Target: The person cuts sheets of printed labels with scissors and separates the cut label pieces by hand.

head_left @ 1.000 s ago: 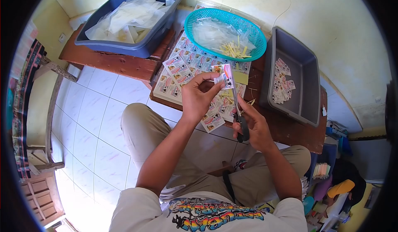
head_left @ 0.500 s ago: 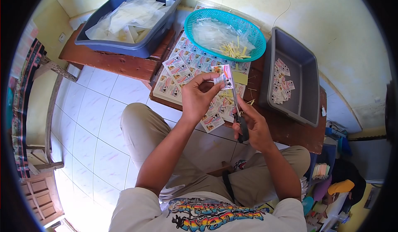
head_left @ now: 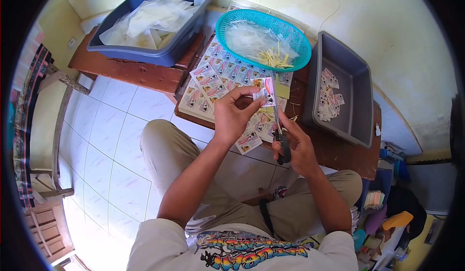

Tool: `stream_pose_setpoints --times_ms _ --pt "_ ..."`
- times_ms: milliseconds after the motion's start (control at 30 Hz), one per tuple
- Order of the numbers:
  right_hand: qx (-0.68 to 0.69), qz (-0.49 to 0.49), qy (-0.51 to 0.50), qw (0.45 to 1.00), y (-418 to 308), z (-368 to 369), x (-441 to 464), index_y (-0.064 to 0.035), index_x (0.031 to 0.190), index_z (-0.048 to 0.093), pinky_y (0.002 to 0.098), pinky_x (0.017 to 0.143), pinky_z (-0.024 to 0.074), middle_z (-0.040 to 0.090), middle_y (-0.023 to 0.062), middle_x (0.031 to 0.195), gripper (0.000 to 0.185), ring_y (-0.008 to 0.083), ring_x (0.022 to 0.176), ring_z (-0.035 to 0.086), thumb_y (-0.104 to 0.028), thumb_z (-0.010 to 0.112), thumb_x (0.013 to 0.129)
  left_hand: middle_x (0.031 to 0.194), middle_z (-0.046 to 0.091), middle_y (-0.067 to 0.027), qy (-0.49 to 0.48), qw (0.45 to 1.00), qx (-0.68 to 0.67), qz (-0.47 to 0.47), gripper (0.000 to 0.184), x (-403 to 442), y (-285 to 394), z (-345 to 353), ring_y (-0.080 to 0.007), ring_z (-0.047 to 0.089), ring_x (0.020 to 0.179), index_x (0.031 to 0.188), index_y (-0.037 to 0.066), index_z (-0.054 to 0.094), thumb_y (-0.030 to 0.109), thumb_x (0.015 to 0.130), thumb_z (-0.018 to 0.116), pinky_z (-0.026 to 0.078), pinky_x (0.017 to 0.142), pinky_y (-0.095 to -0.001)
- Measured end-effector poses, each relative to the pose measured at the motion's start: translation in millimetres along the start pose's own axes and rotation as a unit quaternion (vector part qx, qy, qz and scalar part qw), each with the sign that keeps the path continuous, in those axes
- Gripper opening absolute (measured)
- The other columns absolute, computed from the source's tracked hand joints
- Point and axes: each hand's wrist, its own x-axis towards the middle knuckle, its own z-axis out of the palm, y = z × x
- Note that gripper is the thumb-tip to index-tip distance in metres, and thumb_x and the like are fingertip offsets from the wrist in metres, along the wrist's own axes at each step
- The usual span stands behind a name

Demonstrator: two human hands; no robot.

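Left hand (head_left: pixel 231 117) pinched a printed label (head_left: pixel 264 89); right hand (head_left: pixel 299 151) held black-handled scissors (head_left: pixel 285 149), blades along label's right edge. Teal basket (head_left: pixel 302 57) beyond held clear plastic plus yellow strips (head_left: pixel 272 57). Grey bin (head_left: pixel 348 89), right side of worktop (head_left: pixel 339 151), held small printed pieces (head_left: pixel 329 101).

The left hand (head_left: pixel 233 115) partly covers a label (head_left: pixel 268 87) too finely printed to read; the right hand (head_left: pixel 301 151) partly hides the scissors (head_left: pixel 285 149)

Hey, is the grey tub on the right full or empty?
Neither: the grey tub is partly filled. Small printed cards lie toward its left side, while much of its floor shows bare.
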Motion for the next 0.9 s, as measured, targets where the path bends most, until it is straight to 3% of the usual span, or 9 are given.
stream_pose_setpoints --times_ms 900 --pt "-0.010 0.011 0.013 1.000 -2.8 -1.3 1.0 -0.0110 0.163 0.040 0.0237 0.064 0.0552 0.047 0.0044 0.119 0.083 0.0084 0.086 0.059 0.002 0.078 0.091 0.095 0.079 -0.0108 -0.017 1.000 0.012 -0.004 0.030 -4.0 3.4 2.1 -0.0106 0.074 0.084 0.117 -0.002 0.073 0.002 0.089 0.084 0.060 0.074 -0.0260"
